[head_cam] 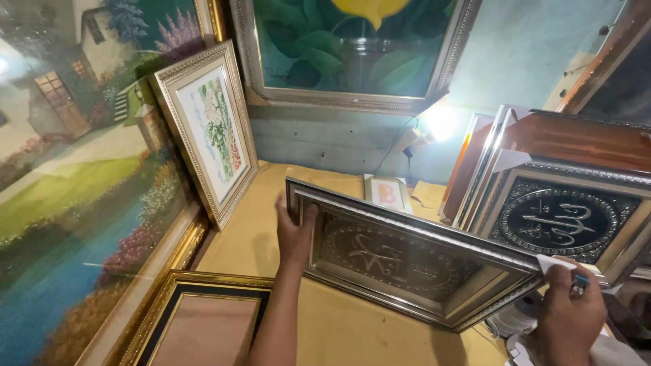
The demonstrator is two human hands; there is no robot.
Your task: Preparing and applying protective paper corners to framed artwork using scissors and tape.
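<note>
While both hands gripped the stiff, silver-framed embossed plaque [407, 254], left hand [295, 234] and right hand [569, 308] clasping opposite ends, we judged it rigid, moderately heavy.

2 hands, left [293, 234] and right [568, 315]. 1 silver embossed frame [407, 261] between them. 1 large landscape painting [74, 176], 1 floral picture in a pale frame [210, 129], 1 green leaf painting [352, 47], 1 empty gold frame [196, 318], 1 small white frame [388, 193], 1 lamp [439, 123].
</note>
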